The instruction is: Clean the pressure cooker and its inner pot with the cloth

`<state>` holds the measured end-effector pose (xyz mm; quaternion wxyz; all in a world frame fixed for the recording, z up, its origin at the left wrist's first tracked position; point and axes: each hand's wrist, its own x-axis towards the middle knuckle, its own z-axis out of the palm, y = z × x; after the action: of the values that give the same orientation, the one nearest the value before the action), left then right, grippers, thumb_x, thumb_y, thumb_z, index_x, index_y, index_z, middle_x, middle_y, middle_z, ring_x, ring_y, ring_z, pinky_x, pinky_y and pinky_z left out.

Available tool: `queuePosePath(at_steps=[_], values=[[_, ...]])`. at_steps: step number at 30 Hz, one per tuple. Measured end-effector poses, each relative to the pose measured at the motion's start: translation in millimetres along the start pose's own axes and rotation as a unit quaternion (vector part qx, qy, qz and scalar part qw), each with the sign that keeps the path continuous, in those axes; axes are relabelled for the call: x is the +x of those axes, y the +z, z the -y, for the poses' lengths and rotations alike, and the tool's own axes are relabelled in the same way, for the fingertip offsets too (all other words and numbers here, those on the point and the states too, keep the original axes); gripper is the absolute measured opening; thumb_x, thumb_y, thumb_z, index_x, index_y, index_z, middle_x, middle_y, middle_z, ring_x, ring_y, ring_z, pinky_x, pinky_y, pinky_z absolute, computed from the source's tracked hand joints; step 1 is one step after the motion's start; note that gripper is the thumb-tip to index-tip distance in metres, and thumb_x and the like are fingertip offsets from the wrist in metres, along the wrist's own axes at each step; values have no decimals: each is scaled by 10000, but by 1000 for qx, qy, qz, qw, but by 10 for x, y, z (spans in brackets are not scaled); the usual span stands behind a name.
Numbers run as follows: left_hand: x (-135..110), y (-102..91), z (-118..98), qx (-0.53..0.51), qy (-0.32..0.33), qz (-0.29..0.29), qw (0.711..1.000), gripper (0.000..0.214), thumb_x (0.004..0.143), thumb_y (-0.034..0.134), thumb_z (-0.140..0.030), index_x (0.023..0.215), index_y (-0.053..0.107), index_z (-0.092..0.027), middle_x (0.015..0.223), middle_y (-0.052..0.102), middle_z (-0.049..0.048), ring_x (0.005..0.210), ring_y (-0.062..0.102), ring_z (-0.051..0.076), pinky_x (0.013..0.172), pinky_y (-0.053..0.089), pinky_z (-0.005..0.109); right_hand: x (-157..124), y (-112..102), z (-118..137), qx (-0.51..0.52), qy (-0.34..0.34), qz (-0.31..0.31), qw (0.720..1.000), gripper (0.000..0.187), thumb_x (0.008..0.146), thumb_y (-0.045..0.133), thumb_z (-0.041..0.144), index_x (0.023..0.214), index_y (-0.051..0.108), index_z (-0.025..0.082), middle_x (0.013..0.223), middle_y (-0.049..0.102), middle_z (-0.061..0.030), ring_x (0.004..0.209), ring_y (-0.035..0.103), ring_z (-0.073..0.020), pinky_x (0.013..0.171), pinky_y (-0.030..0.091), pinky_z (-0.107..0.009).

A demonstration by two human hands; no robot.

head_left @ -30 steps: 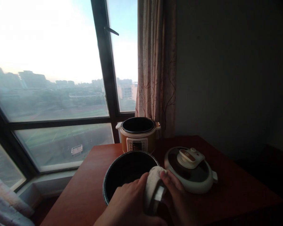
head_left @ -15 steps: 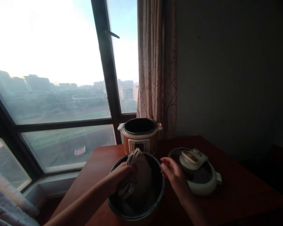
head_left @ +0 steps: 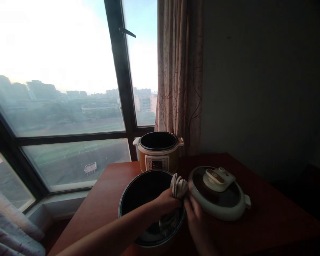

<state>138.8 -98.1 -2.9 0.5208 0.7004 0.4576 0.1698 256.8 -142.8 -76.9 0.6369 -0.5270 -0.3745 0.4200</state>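
A dark inner pot (head_left: 138,193) stands on the red-brown table (head_left: 269,213) in front of me. My left hand (head_left: 166,204) is closed round a pale cloth (head_left: 178,186) and presses it against the pot's right inner wall; part of the cloth hangs down inside. My right hand (head_left: 194,213) is on the outside of the pot's right rim, fingers curled against it. The cooker's lid (head_left: 218,193) lies flat just right of the pot, knob up.
An orange and white electric cooker body (head_left: 158,151) stands open at the table's far edge by the window. A patterned curtain (head_left: 180,71) hangs behind it. A dark wall is on the right, striped fabric (head_left: 10,231) at lower left.
My left hand has moved the cloth from the pot's middle to its right wall. My right hand, free above the rim half a second ago, now rests against the pot's right side.
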Motion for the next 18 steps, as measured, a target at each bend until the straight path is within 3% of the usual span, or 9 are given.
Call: queuePosePath(at_steps=[3, 6, 11, 13, 18], values=[[-53, -61, -12, 171, 18, 32, 985, 444, 646, 549, -81, 1068, 663, -158, 1057, 716, 99, 1010, 658, 308, 860, 503, 390, 0, 25, -18, 23, 9, -23, 999, 539, 782, 615, 555, 1191, 663, 208, 1285, 655, -90, 1262, 541, -306, 1054, 409, -384], [-176, -219, 4, 326, 8, 114, 938, 301, 568, 571, -57, 820, 694, -168, 874, 739, 101, 856, 689, 329, 764, 524, 411, -15, 61, -11, 52, 32, -32, 998, 578, 771, 622, 555, 1222, 647, 194, 1274, 661, -101, 1221, 574, -305, 1018, 446, -386], [-368, -456, 32, 435, -9, 227, 871, 137, 501, 597, -85, 577, 575, -197, 620, 663, 65, 640, 660, 305, 587, 511, 388, -34, 96, -44, 72, 47, -45, 995, 606, 750, 645, 583, 1205, 658, 184, 1249, 675, -109, 1185, 600, -311, 963, 490, -386], [-395, -450, 59, 419, -4, 218, 882, 142, 488, 604, -94, 542, 532, -204, 569, 620, 49, 614, 641, 306, 566, 498, 392, -29, 104, -66, 71, 43, -52, 995, 601, 747, 650, 580, 1201, 661, 185, 1255, 673, -108, 1189, 597, -312, 966, 489, -392], [-300, -223, 171, 290, 1, 118, 950, 144, 525, 558, -79, 609, 591, -192, 607, 622, 20, 664, 637, 260, 622, 510, 358, -10, 115, -72, 92, 37, -52, 994, 547, 753, 666, 551, 1159, 688, 186, 1226, 689, -107, 1151, 623, -309, 969, 491, -399]])
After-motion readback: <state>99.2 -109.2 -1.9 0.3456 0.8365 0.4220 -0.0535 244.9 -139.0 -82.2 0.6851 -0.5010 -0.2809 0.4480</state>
